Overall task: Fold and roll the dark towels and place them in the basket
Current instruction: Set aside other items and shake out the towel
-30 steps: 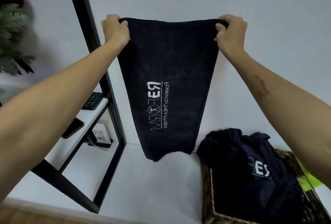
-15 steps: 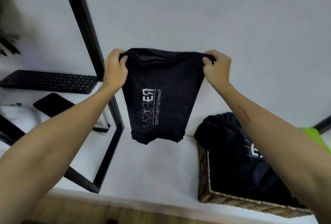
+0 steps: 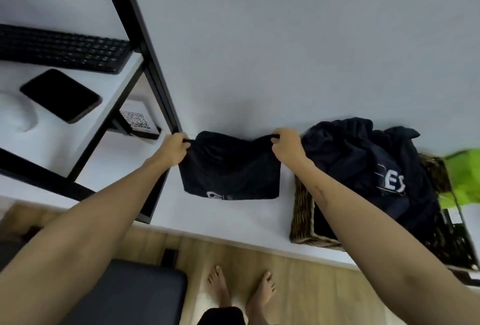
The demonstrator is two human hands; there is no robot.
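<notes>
A dark towel (image 3: 230,169) with white lettering lies on the white tabletop (image 3: 226,218), folded short, its far edge still lifted. My left hand (image 3: 175,150) pinches its far left corner and my right hand (image 3: 287,147) pinches its far right corner. To the right stands a wicker basket (image 3: 302,215) with more dark towels (image 3: 368,169) heaped loosely in it and spilling over its far rim.
A black metal shelf frame (image 3: 145,65) rises at the left, with a keyboard (image 3: 65,48) and a phone (image 3: 61,95) on its white shelf. A QR-code card (image 3: 135,119) stands underneath. Something bright green (image 3: 465,176) lies beyond the basket. A dark seat (image 3: 124,293) sits below the table edge.
Both hands have come down from chest height to the tabletop, laying the hanging towel onto the surface so it is folded over itself. The grip on both corners is unchanged.
</notes>
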